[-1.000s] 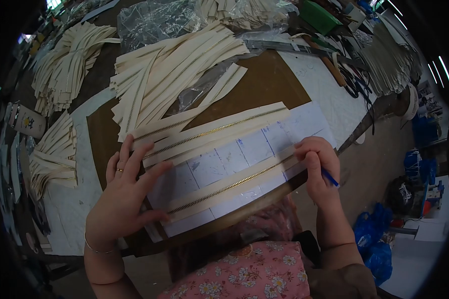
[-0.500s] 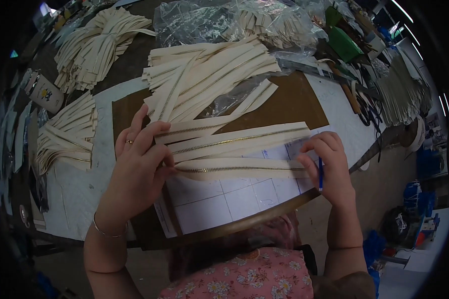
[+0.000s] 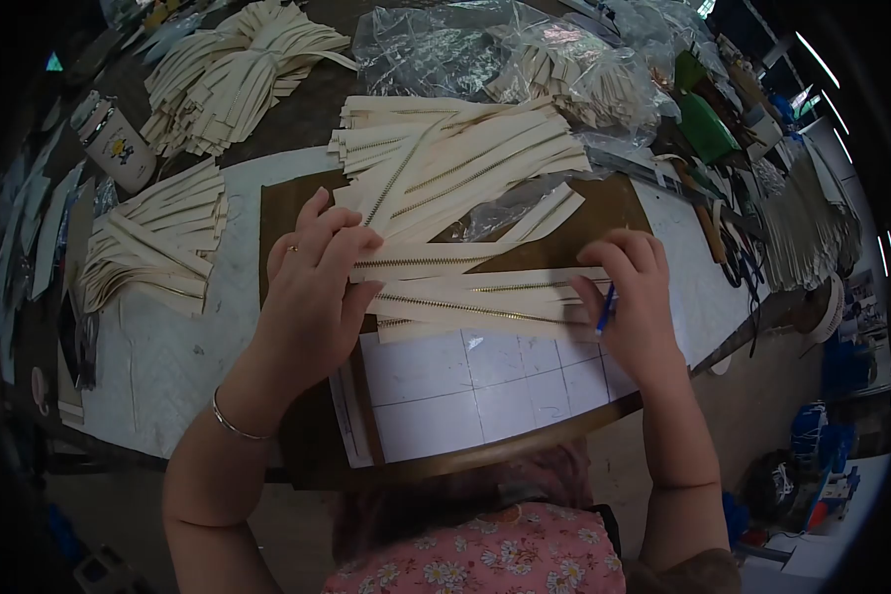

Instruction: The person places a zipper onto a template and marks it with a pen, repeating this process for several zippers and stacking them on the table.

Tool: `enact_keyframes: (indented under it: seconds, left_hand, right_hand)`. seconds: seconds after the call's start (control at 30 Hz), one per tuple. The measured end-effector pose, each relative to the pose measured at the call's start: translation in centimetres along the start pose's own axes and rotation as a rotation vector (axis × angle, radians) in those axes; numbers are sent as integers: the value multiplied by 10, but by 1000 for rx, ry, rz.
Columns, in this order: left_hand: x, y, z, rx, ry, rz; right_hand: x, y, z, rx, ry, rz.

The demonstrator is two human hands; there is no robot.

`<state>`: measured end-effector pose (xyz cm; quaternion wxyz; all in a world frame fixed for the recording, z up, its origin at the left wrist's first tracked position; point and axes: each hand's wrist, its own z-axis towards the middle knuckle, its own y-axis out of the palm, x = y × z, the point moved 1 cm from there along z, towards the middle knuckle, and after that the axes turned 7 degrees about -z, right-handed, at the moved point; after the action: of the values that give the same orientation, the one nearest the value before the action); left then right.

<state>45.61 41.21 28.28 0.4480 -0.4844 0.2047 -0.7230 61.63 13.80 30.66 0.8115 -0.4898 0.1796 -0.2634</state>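
Cream zipper strips [image 3: 465, 305] with metal teeth lie crossed over a sheet of white paper with ruled lines [image 3: 445, 381], on a brown board [image 3: 302, 213]. My left hand [image 3: 317, 287] is at their left ends, its thumb and fingers closed on the end of a strip. My right hand [image 3: 629, 297] is at the right ends, with a blue pen [image 3: 605, 308] held against the palm and its thumb and index finger curled by a strip's end. Just beyond, a pile of zipper strips [image 3: 455, 163] covers the board's far part.
More zipper bundles [image 3: 238, 79] lie at the far left and left [image 3: 158, 238]. A cream bottle [image 3: 117, 144] stands between them. Clear plastic bags [image 3: 426, 49], a green holder [image 3: 708, 124], a metal ruler [image 3: 653, 178] and tools are at the back and right.
The front strips have shifted: the lower one, formerly separate, now crosses over the other. The view has moved, so the table appears farther right. Both hands stay at the strip ends.
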Motion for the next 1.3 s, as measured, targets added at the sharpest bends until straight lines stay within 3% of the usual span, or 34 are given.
enact_keyframes:
  seconds: [0.27, 0.37, 0.43, 0.47, 0.5, 0.53, 0.57, 0.63, 0.67, 0.7, 0.77, 0.87, 1.1, 1.3]
  left_hand:
    - [-22, -2, 6, 30, 8, 39]
    - [-17, -19, 10, 57, 20, -46]
    - [-13, -32, 11, -117, 88, -336]
    - [-7, -38, 8, -112, 74, -330]
    - [3, -40, 4, -251, 101, -373]
    - [10, -40, 0, -390, 126, -412]
    - [13, -38, -3, -386, 108, -402]
    - [18, -27, -10, -594, 156, -430]
    - [19, -22, -12, -586, 146, -427]
    - [20, -17, -14, -570, 156, -363]
    - [22, -13, -15, -558, 171, -307]
    - [21, -14, -12, -512, 152, -265]
    - [16, -28, -13, -556, 79, -258]
    - [9, -23, -14, -458, 81, -242]
  right_hand:
    - [-21, 45, 34, 49, -188, 144]
    - [-32, 3, 18, 39, -44, 317]
    - [-42, -24, 1, -6, -21, 343]
    - [-47, -37, -9, -38, 1, 351]
    - [-48, -50, -14, -45, -7, 361]
    - [-47, -60, -19, -255, 35, 365]
    - [-45, -62, -24, -464, 71, 366]
    - [-41, -57, -37, -574, 57, 347]
    - [-39, -51, -40, -676, 59, 309]
    - [-38, -43, -41, -680, 52, 308]
    - [-34, -31, -42, -411, 46, 203]
    - [-33, -27, -36, -309, 10, 211]
    - [-37, -25, -39, -421, -22, 260]
    - [-37, -20, -38, -337, -58, 301]
